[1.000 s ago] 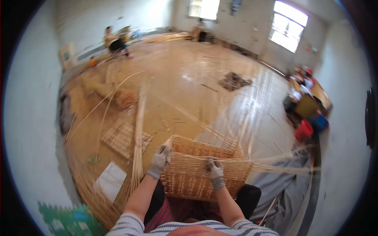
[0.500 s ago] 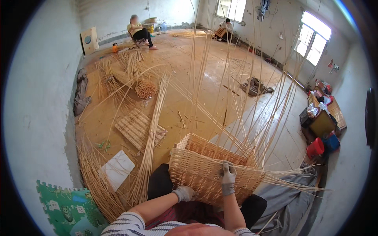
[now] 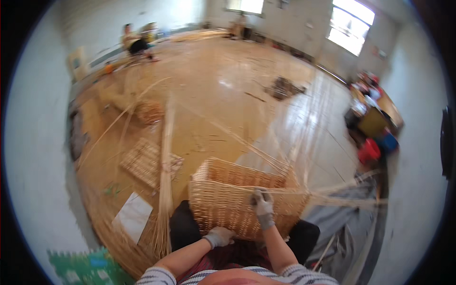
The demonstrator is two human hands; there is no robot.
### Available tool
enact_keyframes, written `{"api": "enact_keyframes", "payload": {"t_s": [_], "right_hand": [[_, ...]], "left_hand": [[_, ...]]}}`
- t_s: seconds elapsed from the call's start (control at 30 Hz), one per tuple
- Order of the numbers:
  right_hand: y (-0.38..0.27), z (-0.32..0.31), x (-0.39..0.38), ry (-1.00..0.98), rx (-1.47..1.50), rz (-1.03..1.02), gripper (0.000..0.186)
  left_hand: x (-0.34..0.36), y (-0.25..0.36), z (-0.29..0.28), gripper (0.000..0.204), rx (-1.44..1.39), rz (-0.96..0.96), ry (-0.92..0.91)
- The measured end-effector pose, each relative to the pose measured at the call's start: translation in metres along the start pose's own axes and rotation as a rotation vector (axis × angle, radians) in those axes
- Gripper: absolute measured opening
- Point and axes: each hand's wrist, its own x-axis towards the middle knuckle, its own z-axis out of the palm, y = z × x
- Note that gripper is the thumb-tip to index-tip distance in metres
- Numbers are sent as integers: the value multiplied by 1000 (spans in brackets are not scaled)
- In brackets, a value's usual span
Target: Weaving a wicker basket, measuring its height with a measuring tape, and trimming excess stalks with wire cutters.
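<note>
A half-woven tan basket (image 3: 223, 209), open at the top with long loose strands rising and fanning rightward, rests across my dark-trousered legs. My right hand (image 3: 261, 204), in a pale glove, is closed on the front wall just at the upper edge. My left hand (image 3: 219, 236), also gloved, is low at the basket’s bottom edge, its partly hidden fingers curled against it. A flat woven panel (image 3: 147, 161) lies beyond to the left, beside a long bundle of pale canes (image 3: 166, 185).
Two seated people (image 3: 137, 45) (image 3: 237, 29) are by the back walls. A white sheet (image 3: 132, 218), green foam mat (image 3: 90, 266) and more canes lie left; grey cloth (image 3: 337, 223), red bucket (image 3: 368, 152) and a cluttered wooden piece (image 3: 389, 111) are right. Walls flank me.
My left hand has dropped from the upper left rim to the basket’s bottom edge. My right hand stays near the upper edge. The view has shifted and blurred since half a second ago.
</note>
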Motion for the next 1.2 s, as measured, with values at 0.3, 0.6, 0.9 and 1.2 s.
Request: {"api": "enact_keyframes", "payload": {"t_s": [0.3,0.6,0.9,1.2], "right_hand": [[-14,2,-7,-97,48,24,23],[-7,1,-1,-90,39,28,24],[-8,1,-5,-84,53,19,24],[-9,0,-5,-63,58,15,23]], "left_hand": [[1,2,-1,49,38,51,-25],[4,-1,0,52,55,64,-15],[4,2,-1,53,35,43,-37],[5,0,-4,52,-8,61,-25]]}}
